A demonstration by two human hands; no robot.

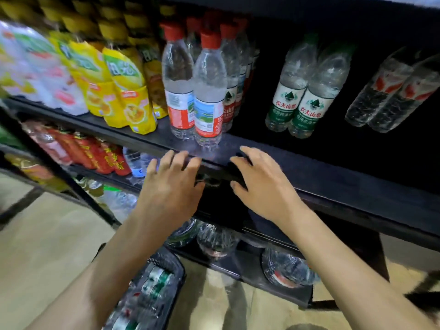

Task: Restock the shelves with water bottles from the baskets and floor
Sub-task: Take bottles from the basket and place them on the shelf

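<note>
Two red-capped water bottles (206, 91) stand upright at the front of the dark shelf (333, 167), with more red-capped ones behind them. My left hand (172, 184) and my right hand (259, 184) hover just below the shelf's front edge, fingers spread and relaxed, holding nothing. Green-labelled water bottles (302, 91) stand further right on the same shelf. A black basket (176, 279) with several bottles in it sits on the floor under my left forearm.
Yellow drink bottles (123, 91) fill the shelf's left part. More clear bottles with red marks (390, 91) stand at the far right. Red-labelled drinks (100, 153) and water bottles (285, 267) occupy the lower shelves. Beige floor lies to the left.
</note>
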